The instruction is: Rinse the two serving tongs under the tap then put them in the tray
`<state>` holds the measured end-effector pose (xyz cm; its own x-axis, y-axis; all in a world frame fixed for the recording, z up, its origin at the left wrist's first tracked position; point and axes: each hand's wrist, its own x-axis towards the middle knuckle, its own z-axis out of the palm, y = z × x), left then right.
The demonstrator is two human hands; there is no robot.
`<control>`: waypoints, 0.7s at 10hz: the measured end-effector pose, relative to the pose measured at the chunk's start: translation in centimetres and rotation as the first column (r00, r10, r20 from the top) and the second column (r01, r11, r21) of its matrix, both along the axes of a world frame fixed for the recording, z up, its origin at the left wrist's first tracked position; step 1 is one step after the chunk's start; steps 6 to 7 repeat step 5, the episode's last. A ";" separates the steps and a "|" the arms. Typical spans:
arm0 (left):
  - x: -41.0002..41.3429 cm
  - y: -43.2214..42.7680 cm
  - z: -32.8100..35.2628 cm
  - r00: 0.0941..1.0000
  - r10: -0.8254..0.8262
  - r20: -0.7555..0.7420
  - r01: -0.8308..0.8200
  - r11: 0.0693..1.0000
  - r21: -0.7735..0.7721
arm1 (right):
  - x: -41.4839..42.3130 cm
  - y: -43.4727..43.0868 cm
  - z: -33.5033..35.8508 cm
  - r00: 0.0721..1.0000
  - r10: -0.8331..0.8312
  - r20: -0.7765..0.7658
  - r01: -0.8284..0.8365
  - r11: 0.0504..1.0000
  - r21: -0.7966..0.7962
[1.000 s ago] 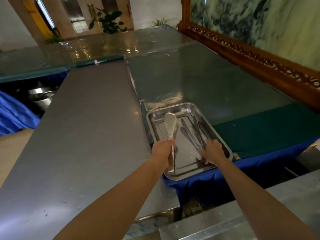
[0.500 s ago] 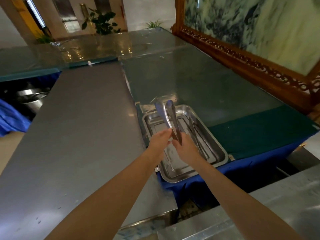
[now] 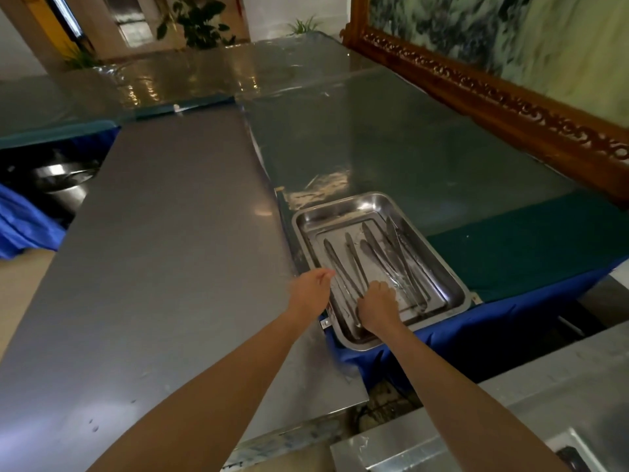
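A steel tray (image 3: 374,204) sits on the near corner of the green-covered table. Two pairs of steel serving tongs lie in it, tips pointing away from me: one pair on the left (image 3: 342,264), another on the right (image 3: 396,258). My right hand (image 3: 377,303) is over the tray's near end, fingers curled round the hinge end of the left tongs. My left hand (image 3: 311,287) hovers at the tray's left rim, fingers loosely curled and holding nothing.
A long steel counter (image 3: 163,250) runs along the left of the tray. The green table (image 3: 391,148) has a clear plastic cover, and a carved wooden frame (image 3: 510,107) borders its right side. Metal pots (image 3: 64,182) stand low at the left. Another steel surface (image 3: 527,396) lies near right.
The tongs that both hands held upright over the tray now lie flat in its left half. My left hand has let go and moved to the tray's left rim.
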<state>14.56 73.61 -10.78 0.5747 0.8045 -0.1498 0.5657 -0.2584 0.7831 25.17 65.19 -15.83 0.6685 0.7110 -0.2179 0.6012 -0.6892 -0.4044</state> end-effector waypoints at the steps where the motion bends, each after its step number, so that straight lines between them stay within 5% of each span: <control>1: -0.2 0.1 -0.6 0.999 -0.035 -0.007 0.036 0.999 0.036 | -0.4 -0.1 -0.6 0.996 0.000 0.090 0.003 0.999 -0.036; 3: -1.3 0.5 -1.3 0.992 -0.114 -0.059 0.121 0.986 0.114 | -1.0 -0.2 -0.6 0.961 0.073 0.265 -0.019 0.980 -0.200; 7: -3.3 3.2 2.7 0.980 -0.171 -0.105 0.190 0.957 0.218 | -0.9 0.3 4.5 0.966 0.109 0.234 -0.042 0.961 -0.273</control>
